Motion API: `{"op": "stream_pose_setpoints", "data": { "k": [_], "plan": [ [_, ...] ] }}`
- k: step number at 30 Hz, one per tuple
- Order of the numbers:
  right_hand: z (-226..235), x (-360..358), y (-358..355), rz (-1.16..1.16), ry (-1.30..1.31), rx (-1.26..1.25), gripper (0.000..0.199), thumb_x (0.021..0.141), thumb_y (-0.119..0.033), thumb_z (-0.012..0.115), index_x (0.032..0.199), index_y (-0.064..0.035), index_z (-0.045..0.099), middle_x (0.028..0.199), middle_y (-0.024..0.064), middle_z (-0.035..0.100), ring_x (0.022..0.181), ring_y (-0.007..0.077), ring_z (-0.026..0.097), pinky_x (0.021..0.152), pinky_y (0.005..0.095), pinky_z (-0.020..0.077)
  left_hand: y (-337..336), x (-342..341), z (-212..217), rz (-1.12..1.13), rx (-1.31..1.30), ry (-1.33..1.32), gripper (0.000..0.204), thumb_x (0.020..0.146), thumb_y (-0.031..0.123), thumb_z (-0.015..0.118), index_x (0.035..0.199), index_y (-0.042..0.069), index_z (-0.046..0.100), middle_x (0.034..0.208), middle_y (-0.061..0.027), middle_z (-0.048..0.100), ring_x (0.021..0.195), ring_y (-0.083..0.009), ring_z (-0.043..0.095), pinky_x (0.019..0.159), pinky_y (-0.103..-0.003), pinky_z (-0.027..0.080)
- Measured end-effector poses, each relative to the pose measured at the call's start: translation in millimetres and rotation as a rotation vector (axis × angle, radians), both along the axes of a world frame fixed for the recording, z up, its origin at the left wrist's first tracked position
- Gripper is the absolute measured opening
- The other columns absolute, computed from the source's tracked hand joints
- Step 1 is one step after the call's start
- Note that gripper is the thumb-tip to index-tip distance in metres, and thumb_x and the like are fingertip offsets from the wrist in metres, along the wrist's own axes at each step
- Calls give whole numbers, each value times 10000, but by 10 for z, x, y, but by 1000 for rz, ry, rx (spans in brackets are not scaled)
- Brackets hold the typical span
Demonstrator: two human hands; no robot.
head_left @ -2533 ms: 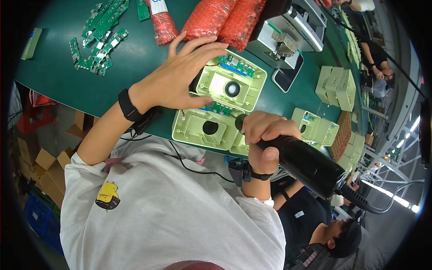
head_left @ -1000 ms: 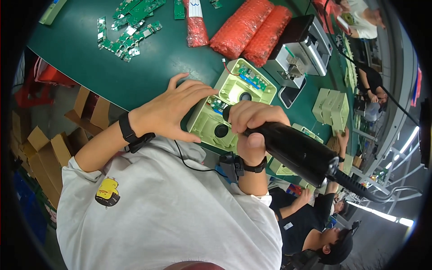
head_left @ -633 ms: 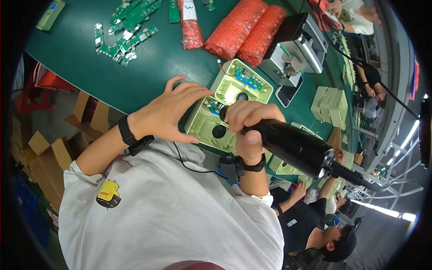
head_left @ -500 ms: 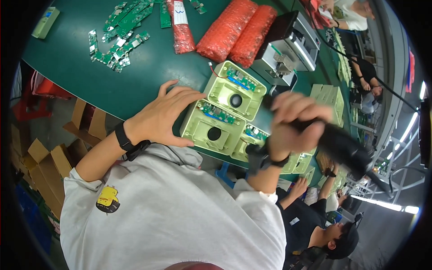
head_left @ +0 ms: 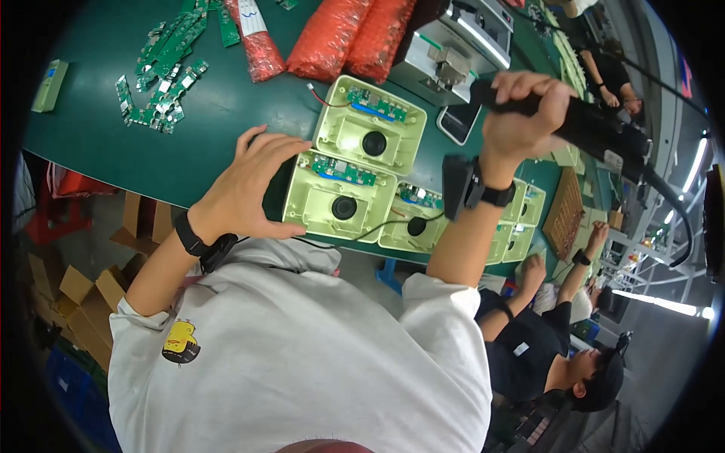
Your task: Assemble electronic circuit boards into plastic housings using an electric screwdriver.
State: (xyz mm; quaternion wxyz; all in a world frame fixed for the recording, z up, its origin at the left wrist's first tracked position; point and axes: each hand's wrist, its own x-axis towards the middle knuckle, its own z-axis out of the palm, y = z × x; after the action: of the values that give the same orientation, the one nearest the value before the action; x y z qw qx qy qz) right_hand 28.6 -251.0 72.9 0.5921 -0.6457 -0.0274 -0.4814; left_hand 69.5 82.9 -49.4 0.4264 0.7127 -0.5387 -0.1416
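My left hand (head_left: 240, 192) is spread at the left side of a pale green plastic housing (head_left: 298, 198). Its fingertips are by the upper left corner and its thumb by the lower left one. A green circuit board (head_left: 343, 171) and a round black speaker (head_left: 344, 207) sit inside. Behind it stands a second such housing (head_left: 411, 143), with a board and speaker too; another housing (head_left: 389, 235) is to the right. My right hand (head_left: 525, 113) is closed round a black corded electric screwdriver (head_left: 596, 132), raised and nearly level, its front end by the silver machine (head_left: 438, 64).
Loose circuit boards (head_left: 166, 90) lie at the far left, near a small green box (head_left: 50, 87). Red bubble-wrap rolls (head_left: 328, 41) are at the back. A phone-like device (head_left: 458, 121) lies beside the machine. A co-worker (head_left: 529, 355) works at the right; cardboard boxes (head_left: 87, 302) stand lower left.
My right hand has lifted the screwdriver up and away toward the silver machine. My left hand stays by the same housing. The whole view has shifted, moving the table contents left and up.
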Motion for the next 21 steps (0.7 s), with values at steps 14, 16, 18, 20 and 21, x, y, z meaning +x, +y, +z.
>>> {"op": "stream_pose_setpoints", "data": {
  "k": [14,16,18,20,21],
  "plan": [
    [5,-1197,544,262,185,52,345,987,-389,634,951,-76,494,655,63,495,538,205,486,597,405,456,23,13,-18,37,32,-38,1093,628,456,928,1529,39,469,1463,-164,578,1385,-370,518,1258,-592,227],
    [-60,-1373,682,211,229,35,345,976,-384,652,951,-77,496,658,69,506,533,207,488,593,411,457,-2,15,-1,2,36,-25,1095,625,457,927,1528,39,471,1461,-164,579,1385,-371,518,1258,-592,227],
    [-130,-1422,764,158,272,28,347,965,-378,670,952,-77,497,661,74,516,527,209,491,588,417,458,10,33,-6,16,25,-48,1098,621,463,925,1528,40,474,1458,-165,583,1384,-373,519,1258,-590,227],
    [-201,-1407,784,136,292,59,355,954,-372,692,949,-74,498,664,78,523,520,212,495,582,414,459,1,29,-13,7,21,-58,1100,619,466,924,1528,40,475,1456,-165,585,1384,-373,520,1258,-589,227],
    [-226,-1414,789,126,301,75,360,948,-369,703,948,-73,499,665,80,526,516,214,497,579,412,459,2,20,-15,7,23,-56,1099,619,466,924,1528,41,476,1454,-165,586,1384,-373,521,1259,-589,226]
  ]
}}
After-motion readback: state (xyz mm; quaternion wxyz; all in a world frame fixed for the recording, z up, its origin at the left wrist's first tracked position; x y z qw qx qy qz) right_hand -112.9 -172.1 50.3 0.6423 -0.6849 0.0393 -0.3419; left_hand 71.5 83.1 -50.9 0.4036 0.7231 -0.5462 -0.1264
